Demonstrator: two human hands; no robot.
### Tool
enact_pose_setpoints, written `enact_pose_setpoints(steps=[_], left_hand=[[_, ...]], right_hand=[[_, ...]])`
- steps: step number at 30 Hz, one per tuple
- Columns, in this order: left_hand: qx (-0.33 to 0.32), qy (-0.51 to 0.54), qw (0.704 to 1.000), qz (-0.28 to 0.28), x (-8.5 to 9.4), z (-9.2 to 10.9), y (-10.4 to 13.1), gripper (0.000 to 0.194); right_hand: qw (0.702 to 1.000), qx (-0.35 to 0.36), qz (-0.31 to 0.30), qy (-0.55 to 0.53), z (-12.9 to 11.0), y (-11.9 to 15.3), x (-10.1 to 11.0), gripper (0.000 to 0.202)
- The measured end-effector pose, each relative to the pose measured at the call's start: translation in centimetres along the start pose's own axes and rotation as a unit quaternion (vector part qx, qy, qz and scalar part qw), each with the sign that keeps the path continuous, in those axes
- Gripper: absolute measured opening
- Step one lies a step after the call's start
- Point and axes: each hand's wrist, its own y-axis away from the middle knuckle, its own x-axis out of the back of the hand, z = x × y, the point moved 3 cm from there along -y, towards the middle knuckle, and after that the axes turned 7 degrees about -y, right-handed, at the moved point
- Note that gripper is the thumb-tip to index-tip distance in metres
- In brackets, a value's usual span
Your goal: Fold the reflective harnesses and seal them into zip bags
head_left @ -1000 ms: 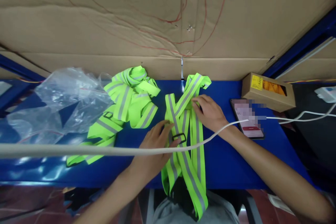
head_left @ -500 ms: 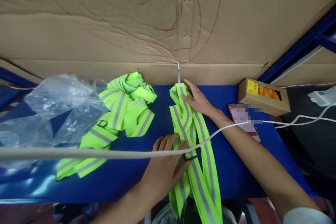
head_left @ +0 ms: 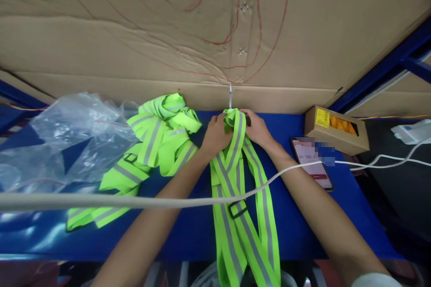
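Fluorescent yellow-green reflective straps (head_left: 232,233) with grey stripes run from the back of the table over its front edge. A black slider buckle (head_left: 237,209) lies flat on them. At their far end my left hand (head_left: 217,134) is closed on the folded strap from the left. My right hand (head_left: 258,130) grips the same end from the right, against a small dark piece mostly hidden by the fingers. To the left lies a heap of the same reflective strap (head_left: 155,139), with another black buckle (head_left: 130,158).
A clear plastic bag (head_left: 84,134) lies at left. On the right are a phone (head_left: 313,166) and a cardboard box (head_left: 336,132) with orange contents. A white cable (head_left: 134,201) crosses the view in front. Behind the blue table (head_left: 188,242) stands a cardboard wall (head_left: 134,54).
My left hand has moved from the middle of the straps up to their far end, beside my right hand. The slider buckle now shows uncovered, and the straps' top is gathered.
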Motion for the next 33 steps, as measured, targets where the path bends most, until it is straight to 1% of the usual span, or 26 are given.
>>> enact_pose_setpoints(steps=[3,5,7,10,12,14,16,20,22,25,26,30,33], left_hand=[[0.003,0.019,1.000,0.020,-0.6,-0.5,-0.3,0.051],[-0.002,0.034,0.999,0.035,-0.4,-0.6,-0.3,0.046],[-0.008,0.045,0.997,0.055,0.1,-0.5,-0.3,0.036],[-0.014,0.051,0.995,0.085,0.9,0.0,-0.4,0.028],[-0.018,0.048,0.995,0.086,1.0,0.3,-0.4,0.024],[-0.015,0.041,0.996,0.081,0.9,0.5,-0.5,0.029],[-0.002,0.030,0.996,0.084,0.7,0.3,-0.7,0.031],[0.017,-0.001,0.995,0.096,0.4,-0.1,-1.1,0.022],[0.012,-0.015,0.995,0.099,0.5,-0.2,-1.2,0.019],[-0.001,-0.030,0.994,0.101,1.0,-0.2,-1.2,0.014],[-0.003,-0.034,0.994,0.103,1.2,-0.2,-1.1,0.012],[-0.008,-0.048,0.993,0.108,1.7,-0.2,-1.1,0.010],[-0.016,-0.056,0.992,0.109,1.6,0.0,-1.1,0.010]], right_hand=[[1.000,0.007,0.005,-0.029,-0.1,0.0,0.3,0.024],[0.998,0.003,0.024,-0.054,-0.1,0.1,0.5,0.017],[0.996,-0.002,0.041,-0.084,0.0,0.3,0.4,0.017],[0.990,-0.015,0.052,-0.127,0.0,0.6,0.2,0.022],[0.986,-0.029,0.049,-0.155,0.0,0.6,0.0,0.025],[0.980,-0.048,0.039,-0.189,0.1,0.4,0.0,0.027],[0.970,-0.080,0.022,-0.229,0.2,0.0,0.1,0.032],[0.942,-0.152,-0.010,-0.298,0.2,-0.5,0.5,0.051],[0.931,-0.170,-0.016,-0.322,-0.1,-0.5,0.7,0.053],[0.918,-0.181,-0.015,-0.352,-0.3,-0.4,0.8,0.065],[0.913,-0.185,-0.015,-0.363,-0.3,-0.4,0.9,0.063],[0.888,-0.205,-0.023,-0.411,-0.1,-0.3,1.1,0.046],[0.876,-0.212,-0.033,-0.431,-0.4,-0.1,0.8,0.042]])
